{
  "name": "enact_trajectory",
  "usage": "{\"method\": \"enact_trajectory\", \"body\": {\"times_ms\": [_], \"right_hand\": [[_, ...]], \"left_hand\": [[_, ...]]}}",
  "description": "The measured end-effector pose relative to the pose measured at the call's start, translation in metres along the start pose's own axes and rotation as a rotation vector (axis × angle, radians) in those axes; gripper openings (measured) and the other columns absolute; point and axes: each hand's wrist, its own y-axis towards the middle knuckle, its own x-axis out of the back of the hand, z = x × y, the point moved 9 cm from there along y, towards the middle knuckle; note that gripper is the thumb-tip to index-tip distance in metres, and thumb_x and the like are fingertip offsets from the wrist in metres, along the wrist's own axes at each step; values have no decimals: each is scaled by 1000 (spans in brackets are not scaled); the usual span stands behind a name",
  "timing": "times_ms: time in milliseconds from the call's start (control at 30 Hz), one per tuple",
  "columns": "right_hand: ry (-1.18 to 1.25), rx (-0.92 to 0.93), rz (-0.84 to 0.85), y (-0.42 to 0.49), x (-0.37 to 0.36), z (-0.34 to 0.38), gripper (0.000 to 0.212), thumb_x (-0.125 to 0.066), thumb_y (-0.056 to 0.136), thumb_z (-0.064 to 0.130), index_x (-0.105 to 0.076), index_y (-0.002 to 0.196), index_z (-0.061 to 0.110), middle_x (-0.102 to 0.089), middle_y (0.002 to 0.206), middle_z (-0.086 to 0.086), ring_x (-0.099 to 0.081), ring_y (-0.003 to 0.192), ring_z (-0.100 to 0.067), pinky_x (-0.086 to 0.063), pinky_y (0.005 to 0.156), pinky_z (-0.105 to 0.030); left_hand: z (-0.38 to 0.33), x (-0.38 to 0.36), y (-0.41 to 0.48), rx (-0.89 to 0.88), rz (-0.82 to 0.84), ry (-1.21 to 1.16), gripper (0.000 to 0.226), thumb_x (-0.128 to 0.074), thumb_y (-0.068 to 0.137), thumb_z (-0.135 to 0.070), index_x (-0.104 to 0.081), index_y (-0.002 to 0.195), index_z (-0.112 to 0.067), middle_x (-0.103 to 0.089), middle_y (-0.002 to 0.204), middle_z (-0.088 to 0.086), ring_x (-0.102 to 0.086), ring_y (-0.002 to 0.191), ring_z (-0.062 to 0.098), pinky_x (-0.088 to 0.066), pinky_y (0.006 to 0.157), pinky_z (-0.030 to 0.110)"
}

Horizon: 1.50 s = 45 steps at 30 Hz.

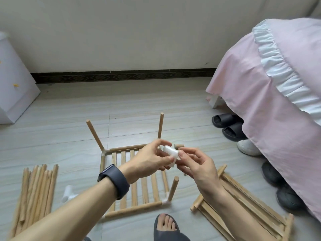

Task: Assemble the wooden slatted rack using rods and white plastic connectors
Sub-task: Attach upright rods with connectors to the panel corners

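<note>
My left hand (149, 159) and right hand (194, 164) together pinch a white plastic tube-shaped connector (171, 152), fingers closed on its ends, above the pale wooden slatted panel (137, 188) on the grey floor (69, 119). Three round wooden rods (160, 126) stand upright from its corners; a bundle of loose rods (34, 188) lies left.

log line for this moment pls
step: fitting connector | left hand + right hand: both grip white connector | slatted rack: on floor, three rods upright | spare rods: left
</note>
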Motion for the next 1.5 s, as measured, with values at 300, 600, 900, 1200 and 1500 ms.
{"method": "enact_trajectory", "body": {"times_ms": [300,600,900,1200,1500], "right_hand": [[-51,-102,89,-7,14,-21,29,-78,81,34,-79,108,25,-77,102,-10,-75,91,-26,-60,77,-29],[-291,-22,187,-11,14,-31,20,-77,90,23,-74,109,19,-79,101,2,-74,94,-12,-55,77,-20],[-350,-110,219,-6,17,-45,25,-70,95,39,-69,119,33,-78,86,-7,-74,81,-18,-56,77,-30],[-285,-168,67,6,41,-56,34,-72,93,37,-64,106,7,-79,88,-9,-77,83,-24,-57,70,-29],[-260,-243,27,6,47,-80,25,-59,102,32,-71,102,10,-79,88,-8,-74,72,-18,-58,65,-26]], "left_hand": [[18,-11,9,51,117,1,52,-62,100,-21,-44,149,-26,-69,106,5,-66,84,12,-56,81,28],[31,-19,19,-2,76,228,30,-46,106,-32,-56,134,-25,-72,92,-6,-65,74,4,-53,64,17],[47,-28,34,-6,52,219,33,-41,104,-50,-63,99,-26,-72,72,-7,-57,51,-3,-44,50,14],[55,-33,38,90,52,248,50,-49,90,-71,-54,109,-25,-75,87,-7,-69,66,1,-53,61,22],[72,-31,40,101,127,362,25,-57,100,-44,-66,111,-24,-73,89,-9,-68,69,0,-48,58,15]]}}
